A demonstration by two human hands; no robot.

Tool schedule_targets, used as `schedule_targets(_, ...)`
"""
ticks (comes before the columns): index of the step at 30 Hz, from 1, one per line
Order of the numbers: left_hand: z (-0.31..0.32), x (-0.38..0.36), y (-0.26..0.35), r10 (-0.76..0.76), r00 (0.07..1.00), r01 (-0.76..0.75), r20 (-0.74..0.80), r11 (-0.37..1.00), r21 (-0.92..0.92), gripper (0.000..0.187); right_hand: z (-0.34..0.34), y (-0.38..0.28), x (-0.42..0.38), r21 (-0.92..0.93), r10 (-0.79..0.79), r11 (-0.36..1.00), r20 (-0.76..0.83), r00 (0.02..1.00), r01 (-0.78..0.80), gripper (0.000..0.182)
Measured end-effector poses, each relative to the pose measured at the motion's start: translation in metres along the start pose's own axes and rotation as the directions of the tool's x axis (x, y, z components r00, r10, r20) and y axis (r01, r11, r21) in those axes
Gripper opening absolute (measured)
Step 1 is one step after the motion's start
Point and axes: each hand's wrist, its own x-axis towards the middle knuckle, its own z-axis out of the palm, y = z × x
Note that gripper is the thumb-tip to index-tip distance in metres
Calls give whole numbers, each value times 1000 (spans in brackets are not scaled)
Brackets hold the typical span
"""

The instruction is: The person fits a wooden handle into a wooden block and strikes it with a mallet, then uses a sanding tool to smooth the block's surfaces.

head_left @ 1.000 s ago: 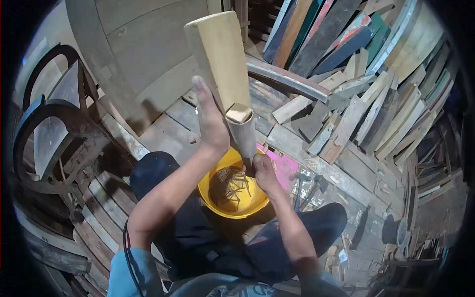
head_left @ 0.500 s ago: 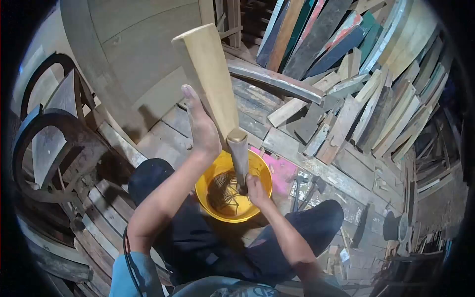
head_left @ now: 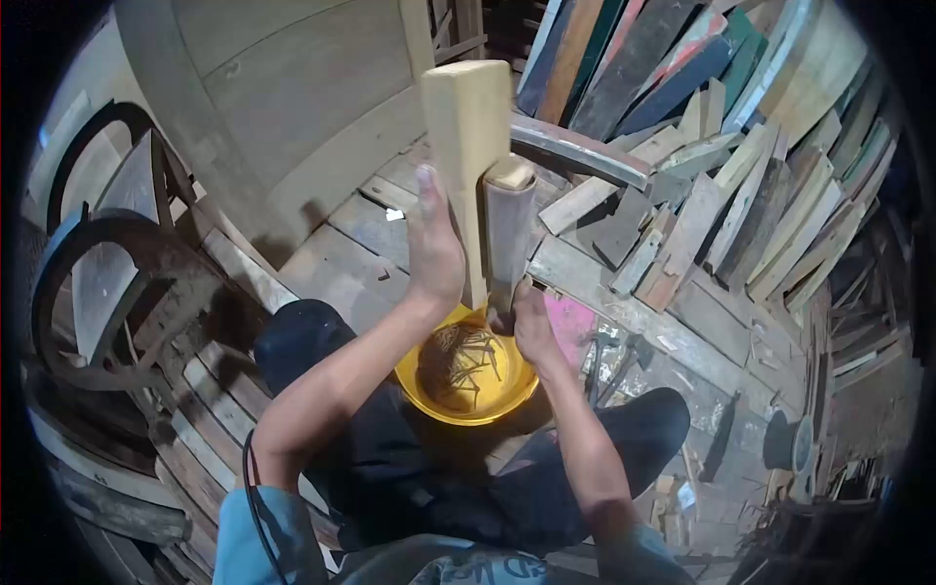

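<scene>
A thick, pale wooden block (head_left: 458, 136) stands nearly upright above a yellow bucket (head_left: 468, 417). My left hand (head_left: 434, 249) lies along its left side, thumb pointing up; the other fingers are mostly hidden behind the wood. In my right hand (head_left: 533, 327) is the lower end of a grey-brown rounded piece (head_left: 509, 234) with a pale top end. This piece stands upright along the block's right side. Inside the bucket, below both hands, lies a heap of thin, nail-like brown pieces (head_left: 450, 361).
Wood offcuts (head_left: 721, 214) are piled at the right, with boards (head_left: 634, 78) leaning behind them. Dark tools (head_left: 609, 366) and a pink sheet (head_left: 570, 322) lie right of the bucket. A curved chair frame (head_left: 58, 292) stands left, and a large panel (head_left: 292, 88) at the back.
The pale block has swung to the right and stands straighter. My left hand has moved right with it. My right hand has risen with the grey-brown piece, now close along the block.
</scene>
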Motion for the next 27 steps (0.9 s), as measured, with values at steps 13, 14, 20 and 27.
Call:
schedule_targets(13, -35, 28, -1, -133, 912, 112, 388, 991, 75, 76, 28, 34, -22, 243, -56, 967, -83, 995, 75, 56)
schedule_targets(14, -34, 23, -5, -107, 913, 82, 394, 993, 80, 75, 21, 29, -23, 305, 37, 952, 5, 999, -36, 59)
schedule_targets(20, -12, 9, -11, 56, 955, -82, 292, 994, 76, 67, 13, 7, -11, 373, 55, 927, -24, 998, -42, 61)
schedule_targets(27, -16, 6, -28, 105, 980, -130, 168, 980, 148, 68, -1, -21, 8, 333, 106, 939, -53, 993, -83, 56)
